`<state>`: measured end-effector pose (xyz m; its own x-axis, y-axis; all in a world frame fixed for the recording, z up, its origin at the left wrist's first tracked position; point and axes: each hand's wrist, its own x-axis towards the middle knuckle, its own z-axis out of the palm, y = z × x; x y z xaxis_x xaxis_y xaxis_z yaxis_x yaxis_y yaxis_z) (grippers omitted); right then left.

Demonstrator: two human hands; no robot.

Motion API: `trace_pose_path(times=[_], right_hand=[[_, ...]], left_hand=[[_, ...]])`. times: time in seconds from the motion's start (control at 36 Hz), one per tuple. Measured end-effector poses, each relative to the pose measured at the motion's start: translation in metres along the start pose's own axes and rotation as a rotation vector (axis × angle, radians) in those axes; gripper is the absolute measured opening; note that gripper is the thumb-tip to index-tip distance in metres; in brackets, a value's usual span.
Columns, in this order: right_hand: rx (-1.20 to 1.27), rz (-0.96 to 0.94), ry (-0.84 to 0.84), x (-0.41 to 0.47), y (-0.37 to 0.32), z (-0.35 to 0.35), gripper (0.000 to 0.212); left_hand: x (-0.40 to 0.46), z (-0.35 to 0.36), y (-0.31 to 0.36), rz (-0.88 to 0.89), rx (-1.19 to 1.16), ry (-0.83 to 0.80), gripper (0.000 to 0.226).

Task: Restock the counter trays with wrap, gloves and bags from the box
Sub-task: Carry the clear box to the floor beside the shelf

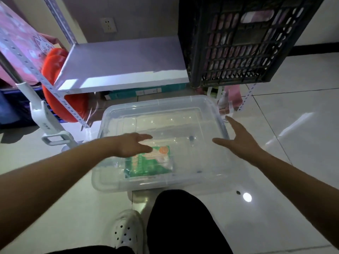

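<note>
Near the frame's centre, the clear box (161, 143) sits on the floor holding one green packet (148, 162) (contents unreadable). Left hand (132, 144) and right hand (236, 140) hover over it, fingers spread, holding nothing. Restocking looks nearly done; no trays visible.

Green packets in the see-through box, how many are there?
1. A flat green plastic packet with an orange circle lies near the front of the clear plastic box, just under the left hand. Glare could hide clear items.
</note>
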<state>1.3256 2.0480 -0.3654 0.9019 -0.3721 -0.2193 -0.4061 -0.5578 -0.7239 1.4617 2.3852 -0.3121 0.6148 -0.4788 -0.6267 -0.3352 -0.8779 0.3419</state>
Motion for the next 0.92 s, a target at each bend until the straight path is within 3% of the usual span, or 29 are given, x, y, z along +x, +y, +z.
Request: trace_pose_path(times=[0.14,0.22,0.28,0.31,0.39,0.44,0.61,0.72,0.92], right_hand=[[0.293,0.189,0.046,-0.066,0.04,0.007,0.099],[0.572,0.35,0.08,-0.093,0.053,0.027,0.091],[0.705,0.387,0.126,-0.105,0.059,0.042,0.082],[0.757,0.397,0.142,-0.108,0.06,0.049,0.073],[0.863,0.414,0.127,-0.112,0.056,0.062,0.034],[0.94,0.441,0.121,-0.111,0.053,0.067,0.023],[1.097,0.485,0.072,-0.102,0.033,0.06,0.047],[1.135,0.492,0.073,-0.098,0.015,0.059,0.034],[1.187,0.482,0.099,-0.093,-0.011,0.049,0.042]], left_hand=[[-0.066,0.012,-0.069,0.093,-0.208,0.36,0.074],[-0.088,0.062,-0.115,-0.118,-0.523,0.538,0.087],[-0.091,0.102,-0.141,-0.265,-0.831,0.524,0.096],[-0.089,0.12,-0.151,-0.3,-1.013,0.496,0.088],[-0.077,0.161,-0.157,-0.286,-1.413,0.425,0.032],[-0.069,0.174,-0.146,-0.201,-1.545,0.394,0.03],[-0.058,0.171,-0.126,-0.093,-1.711,0.465,0.05],[-0.058,0.16,-0.126,-0.111,-1.791,0.43,0.057],[-0.082,0.141,-0.14,-0.12,-1.838,0.358,0.056]])
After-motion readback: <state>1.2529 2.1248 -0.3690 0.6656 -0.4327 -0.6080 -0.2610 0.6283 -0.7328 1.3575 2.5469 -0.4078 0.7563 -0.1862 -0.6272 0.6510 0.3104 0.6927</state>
